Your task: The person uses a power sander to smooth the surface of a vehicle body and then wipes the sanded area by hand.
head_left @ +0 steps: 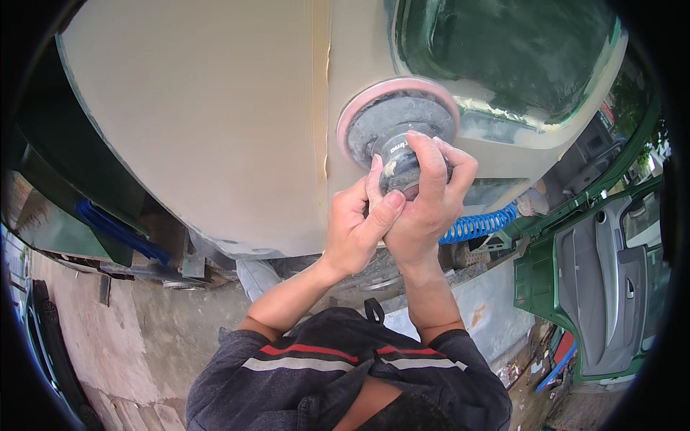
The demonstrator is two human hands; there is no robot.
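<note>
Both of my hands are on a dark grey round sander (381,115) with a pink-edged pad, which sits on the beige, primer-coloured car panel (187,122). The fingers of my right hand (435,194) curl over the sander's top and side. My left hand (359,223) grips its housing from the lower left, thumb across beside my right hand. The pad lies to the right of a vertical tape-like strip (320,93), beside a glossy dark green recessed area (503,50) with pale patchy edges. A blue coiled hose (478,223) runs rightward from below the sander.
An open green car door (589,280) with grey trim stands at the right. Dark green bodywork (65,165) and a blue elongated piece (122,230) are at the left. A dark vehicle (47,337) is at the far lower left, on concrete ground (151,330).
</note>
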